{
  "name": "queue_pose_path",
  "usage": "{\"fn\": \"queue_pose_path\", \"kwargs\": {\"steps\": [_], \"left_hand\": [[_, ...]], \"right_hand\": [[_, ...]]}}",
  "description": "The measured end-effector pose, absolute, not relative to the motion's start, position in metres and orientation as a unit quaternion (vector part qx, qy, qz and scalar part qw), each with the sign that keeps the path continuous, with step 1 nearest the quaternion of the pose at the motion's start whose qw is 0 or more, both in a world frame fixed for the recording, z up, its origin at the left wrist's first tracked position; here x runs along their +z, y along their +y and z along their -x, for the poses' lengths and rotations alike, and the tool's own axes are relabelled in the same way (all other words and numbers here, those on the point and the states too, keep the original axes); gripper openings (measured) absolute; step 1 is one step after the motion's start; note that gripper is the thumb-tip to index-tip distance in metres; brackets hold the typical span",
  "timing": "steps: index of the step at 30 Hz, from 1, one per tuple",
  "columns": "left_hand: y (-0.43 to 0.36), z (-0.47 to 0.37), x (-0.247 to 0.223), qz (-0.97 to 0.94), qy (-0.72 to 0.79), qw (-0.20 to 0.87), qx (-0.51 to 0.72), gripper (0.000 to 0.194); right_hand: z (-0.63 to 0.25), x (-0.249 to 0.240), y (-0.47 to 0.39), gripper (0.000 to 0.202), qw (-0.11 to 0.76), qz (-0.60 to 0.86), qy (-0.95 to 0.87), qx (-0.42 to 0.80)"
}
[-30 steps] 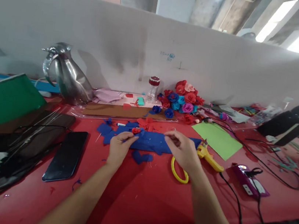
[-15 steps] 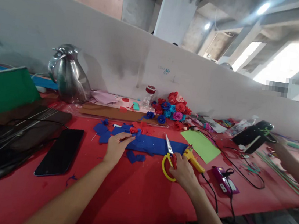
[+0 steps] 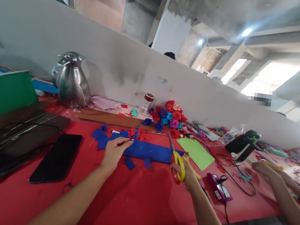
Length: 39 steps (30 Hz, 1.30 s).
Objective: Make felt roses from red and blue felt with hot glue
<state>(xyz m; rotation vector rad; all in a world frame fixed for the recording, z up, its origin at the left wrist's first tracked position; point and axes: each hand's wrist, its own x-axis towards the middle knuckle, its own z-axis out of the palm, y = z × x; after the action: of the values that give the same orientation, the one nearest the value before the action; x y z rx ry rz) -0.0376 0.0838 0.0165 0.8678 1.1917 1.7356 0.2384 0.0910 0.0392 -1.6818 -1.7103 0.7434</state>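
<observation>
My left hand [image 3: 115, 153] is closed in a pinch over the far left part of a blue strip [image 3: 152, 151]. A small dark blue piece [image 3: 134, 136] shows at its fingertips, its exact shape blurred. My right hand [image 3: 186, 172] grips scissors [image 3: 178, 165] by their yellow handles. Their blades point up and away, beyond the strip's right end. Blue scraps [image 3: 129, 163] lie along the strip's near edge, and more blue pieces [image 3: 99, 133] at its left. Behind my left fingertips sits a red scrap [image 3: 142, 133]. A yellow glue gun [image 3: 186, 158] is partly hidden behind my right hand.
A phone [image 3: 56, 159] lies at the left, near a steel jug [image 3: 73, 83]. Paper roses [image 3: 169, 114] and a glass jar [image 3: 147, 104] stand at the back. Right are a green sheet [image 3: 196, 153], a purple power box [image 3: 218, 187], cables and a co-worker's hands [image 3: 266, 170].
My right hand has lifted the scissors off the table and turned them. A blue piece now shows at my left fingertips. The view has shifted, and more of the co-worker's arms shows.
</observation>
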Motion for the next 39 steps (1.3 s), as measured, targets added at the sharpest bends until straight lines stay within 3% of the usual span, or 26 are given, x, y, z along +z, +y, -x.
{"fn": "queue_pose_path", "kwargs": {"steps": [4, 7, 12, 19, 25, 39], "left_hand": [[0.083, 0.036, 0.018, -0.324, 0.459, 0.434, 0.704, 0.027], [0.082, 0.035, 0.019, -0.315, 0.45, 0.442, 0.709, 0.032], [0.079, 0.038, 0.025, -0.307, 0.436, 0.43, 0.729, 0.029], [0.07, 0.038, 0.037, -0.295, 0.43, 0.411, 0.748, 0.026], [0.067, 0.035, 0.038, -0.288, 0.415, 0.408, 0.76, 0.023], [0.065, 0.031, 0.038, -0.328, 0.453, 0.368, 0.743, 0.024]], "right_hand": [[-0.218, 0.052, 0.084, 0.034, 0.546, 0.462, -0.504, 0.485], [-0.196, 0.065, 0.078, 0.04, 0.606, 0.374, -0.443, 0.544], [-0.158, 0.062, 0.062, 0.039, 0.548, 0.299, -0.462, 0.63], [-0.123, 0.029, 0.042, 0.061, 0.442, 0.332, -0.514, 0.656], [-0.107, 0.044, 0.025, 0.051, 0.421, 0.34, -0.548, 0.638], [-0.101, 0.048, 0.02, 0.053, 0.423, 0.38, -0.595, 0.568]]}}
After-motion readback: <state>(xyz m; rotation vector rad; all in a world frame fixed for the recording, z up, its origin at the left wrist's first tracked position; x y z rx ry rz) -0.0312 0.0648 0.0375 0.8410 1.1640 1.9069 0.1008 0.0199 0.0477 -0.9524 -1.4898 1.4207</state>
